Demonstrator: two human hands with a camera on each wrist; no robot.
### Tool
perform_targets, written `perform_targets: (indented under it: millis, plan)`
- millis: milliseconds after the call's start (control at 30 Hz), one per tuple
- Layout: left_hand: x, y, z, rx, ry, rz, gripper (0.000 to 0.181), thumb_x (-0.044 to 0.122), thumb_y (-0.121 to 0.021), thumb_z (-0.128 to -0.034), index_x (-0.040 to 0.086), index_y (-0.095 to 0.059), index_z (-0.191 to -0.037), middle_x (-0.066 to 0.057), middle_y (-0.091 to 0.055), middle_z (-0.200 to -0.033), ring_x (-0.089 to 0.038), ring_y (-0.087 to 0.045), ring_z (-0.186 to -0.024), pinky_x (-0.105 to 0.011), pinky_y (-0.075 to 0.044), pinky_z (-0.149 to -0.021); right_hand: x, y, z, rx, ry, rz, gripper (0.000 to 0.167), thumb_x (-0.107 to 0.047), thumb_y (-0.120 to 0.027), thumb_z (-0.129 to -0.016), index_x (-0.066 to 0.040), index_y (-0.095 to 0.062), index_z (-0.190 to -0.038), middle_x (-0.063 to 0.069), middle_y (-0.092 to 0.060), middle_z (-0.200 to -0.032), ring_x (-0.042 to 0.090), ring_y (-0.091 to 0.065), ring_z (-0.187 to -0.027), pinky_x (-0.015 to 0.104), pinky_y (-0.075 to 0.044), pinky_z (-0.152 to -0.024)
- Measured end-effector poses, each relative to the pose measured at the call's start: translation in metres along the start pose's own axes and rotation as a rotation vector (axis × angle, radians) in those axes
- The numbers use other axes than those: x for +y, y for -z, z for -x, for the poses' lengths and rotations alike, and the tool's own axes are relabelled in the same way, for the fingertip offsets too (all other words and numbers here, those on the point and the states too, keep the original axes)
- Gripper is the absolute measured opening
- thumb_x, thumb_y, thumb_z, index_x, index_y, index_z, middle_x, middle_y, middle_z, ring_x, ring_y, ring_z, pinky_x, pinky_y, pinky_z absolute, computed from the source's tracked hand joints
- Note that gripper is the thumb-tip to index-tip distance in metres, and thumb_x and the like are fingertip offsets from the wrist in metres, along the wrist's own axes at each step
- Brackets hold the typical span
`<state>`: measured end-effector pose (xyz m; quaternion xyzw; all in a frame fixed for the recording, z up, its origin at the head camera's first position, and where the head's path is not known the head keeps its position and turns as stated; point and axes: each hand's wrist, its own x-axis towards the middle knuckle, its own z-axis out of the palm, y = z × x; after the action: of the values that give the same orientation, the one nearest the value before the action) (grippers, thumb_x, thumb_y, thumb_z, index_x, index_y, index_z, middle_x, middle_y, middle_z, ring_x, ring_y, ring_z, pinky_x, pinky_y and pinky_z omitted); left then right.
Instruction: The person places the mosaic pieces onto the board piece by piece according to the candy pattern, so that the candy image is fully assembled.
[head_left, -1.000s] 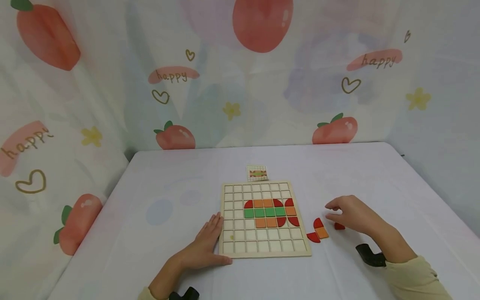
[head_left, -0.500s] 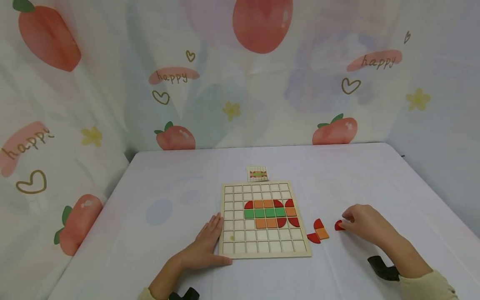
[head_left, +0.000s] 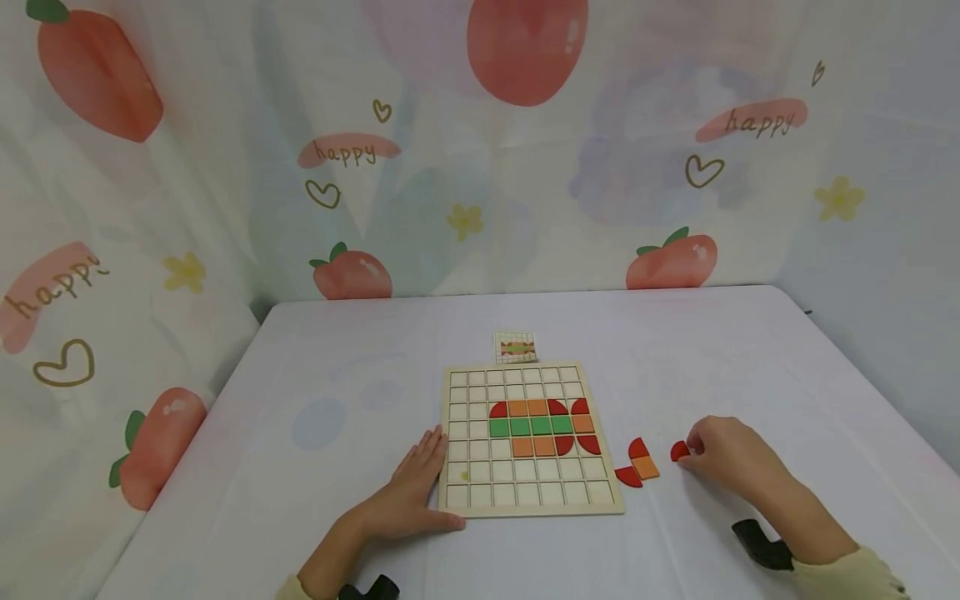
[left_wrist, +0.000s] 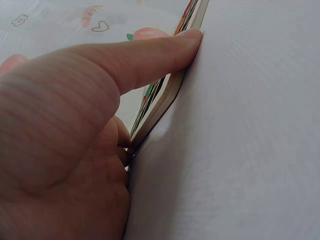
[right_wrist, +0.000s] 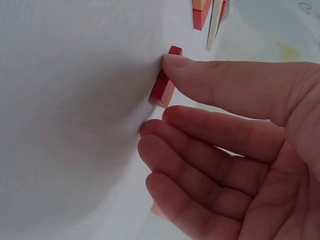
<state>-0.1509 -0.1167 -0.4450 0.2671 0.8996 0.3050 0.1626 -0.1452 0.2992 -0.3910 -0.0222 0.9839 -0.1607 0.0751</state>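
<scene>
My left hand (head_left: 408, 496) rests beside the wooden grid board (head_left: 495, 508), fingers straight along its left edge and thumb at its near-left corner. In the left wrist view, the thumb (left_wrist: 160, 57) lies against the side of the board (left_wrist: 167, 95). On the board, a row of green square tiles (head_left: 529, 426) lies between orange squares and red quarter-circle tiles. To the right, my right hand (head_left: 738, 454) pinches a loose red quarter-circle tile (head_left: 678, 451) at the table. In the right wrist view, the thumb presses this red tile (right_wrist: 162, 87), the index fingertip at its lower end.
Two loose red quarter-circle tiles and an orange square tile (head_left: 646, 467) lie right of the board. A small pattern card (head_left: 516, 347) sits behind the board. Printed cloth (head_left: 525, 183) hangs around the white table (head_left: 360, 350).
My right hand has drawn back and down from above the loose tiles to the separate red quarter-circle tile and taken hold of it. The left hand and board stay put.
</scene>
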Motion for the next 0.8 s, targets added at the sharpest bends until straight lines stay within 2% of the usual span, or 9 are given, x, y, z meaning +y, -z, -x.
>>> perform_targets:
  millis: [333, 800]
  plan:
    - [0.001, 0.0, 0.0, -0.002, 0.004, -0.006, 0.111, 0.057, -0.067, -0.0731, 0.001, -0.006, -0.147, -0.011, 0.003, -0.153, -0.023, 0.008, -0.138, -0.047, -0.003, -0.108, -0.005, -0.001, -0.003, -0.015, -0.037, 0.015, 0.026, -0.018, -0.075, -0.075, 0.005, -0.064, -0.081, 0.004, -0.056, -0.07, 0.02, -0.048, -0.064, 0.037, -0.048, -0.061]
    - [0.001, 0.001, 0.001, -0.002, 0.014, -0.011, 0.111, 0.058, -0.066, -0.0729, 0.002, -0.006, -0.147, -0.009, 0.003, -0.153, -0.022, 0.009, -0.138, -0.047, -0.003, -0.108, -0.011, -0.007, -0.01, 0.012, 0.044, -0.001, 0.014, 0.0, -0.072, -0.075, 0.006, -0.066, -0.087, 0.009, -0.06, -0.077, 0.023, -0.053, -0.069, 0.043, -0.051, -0.068]
